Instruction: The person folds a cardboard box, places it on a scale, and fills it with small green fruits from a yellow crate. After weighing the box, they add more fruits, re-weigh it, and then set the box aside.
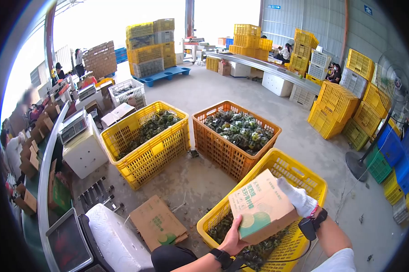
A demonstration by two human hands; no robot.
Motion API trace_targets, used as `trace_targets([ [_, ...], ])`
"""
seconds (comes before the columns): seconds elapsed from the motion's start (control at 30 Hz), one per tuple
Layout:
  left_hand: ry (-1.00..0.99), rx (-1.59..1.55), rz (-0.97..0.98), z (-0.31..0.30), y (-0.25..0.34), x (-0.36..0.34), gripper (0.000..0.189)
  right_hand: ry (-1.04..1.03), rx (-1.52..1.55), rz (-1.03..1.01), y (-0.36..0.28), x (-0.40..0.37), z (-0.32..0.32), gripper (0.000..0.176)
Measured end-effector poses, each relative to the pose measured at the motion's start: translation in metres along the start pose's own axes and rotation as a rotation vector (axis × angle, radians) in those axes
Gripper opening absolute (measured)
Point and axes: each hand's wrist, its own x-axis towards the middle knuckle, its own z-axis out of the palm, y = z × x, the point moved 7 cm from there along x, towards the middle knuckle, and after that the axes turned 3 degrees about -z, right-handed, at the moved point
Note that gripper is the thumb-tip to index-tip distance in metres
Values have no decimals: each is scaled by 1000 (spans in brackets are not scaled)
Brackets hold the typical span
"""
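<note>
A printed cardboard box (pixel 261 206) with green lettering and a green fruit picture is held tilted above the nearest yellow crate (pixel 317 187). My bare left hand (pixel 233 239) grips its lower left corner, thumb on the printed face. My right hand (pixel 298 197), in a white knitted glove, presses against the box's right side; its fingertips are partly out of sight. Beneath the box, the crate holds dark green, bagged-looking items (pixel 222 226), partly hidden by box and arms. A flattened cardboard box (pixel 156 222) with similar print lies on the floor to the left.
Ahead stand another yellow crate (pixel 161 156) and an orange crate (pixel 222 147), both filled with dark green items. A scale display (pixel 69 242) and white foam block (pixel 116 238) are at lower left. A pedestal fan (pixel 358 165) and stacked crates (pixel 333 106) stand right. Other people work farther off.
</note>
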Motion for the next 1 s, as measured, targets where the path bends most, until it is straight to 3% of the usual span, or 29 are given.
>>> trace_targets([
  [0.07,-193,-229,99,3,2,-29,72,-203,-432,-378,-81,-29,58,71],
  [0.13,-164,-306,247,6,11,-74,76,-339,-783,-469,-139,-64,124,73],
  [0.2,-269,-338,404,-5,26,-111,80,-331,-1028,-838,-170,-97,171,74],
  [0.23,-218,-341,481,-17,33,-131,81,-340,-1012,-833,-193,-116,194,74],
  [0.27,-721,-517,479,-25,42,-148,79,-356,-996,-832,-216,-134,215,75],
  [0.4,-411,-490,801,-94,68,-232,77,-350,-705,-1486,-262,-184,276,55],
  [0.43,-376,-454,888,-104,72,-256,74,-246,-796,-1533,-270,-190,295,57],
  [0.47,-336,-418,973,-113,76,-279,72,-194,-886,-1470,-269,-189,320,64],
  [0.57,-217,-453,1199,-154,78,-330,70,-711,-1109,-1395,-225,-166,406,76],
  [0.63,-127,-548,1349,-186,78,-356,71,-849,-1055,-1332,-229,-178,454,65],
  [0.67,36,-560,1417,-198,82,-373,76,-899,-1096,-1343,-236,-189,475,62],
  [0.7,51,-558,1523,-208,87,-391,72,-995,-1093,-1150,-232,-190,498,54],
  [0.73,64,-554,1621,-218,90,-404,69,-952,-936,-1384,-232,-191,517,50],
  [0.8,182,-691,1822,-239,90,-431,64,-1062,-811,-1148,-227,-178,561,47],
  [0.93,288,-807,1859,-282,93,-453,58,-1143,-817,-1173,-212,-148,633,49],
  [1.0,332,-848,1823,-295,89,-452,57,-1123,-947,-1319,-202,-140,663,54],
])
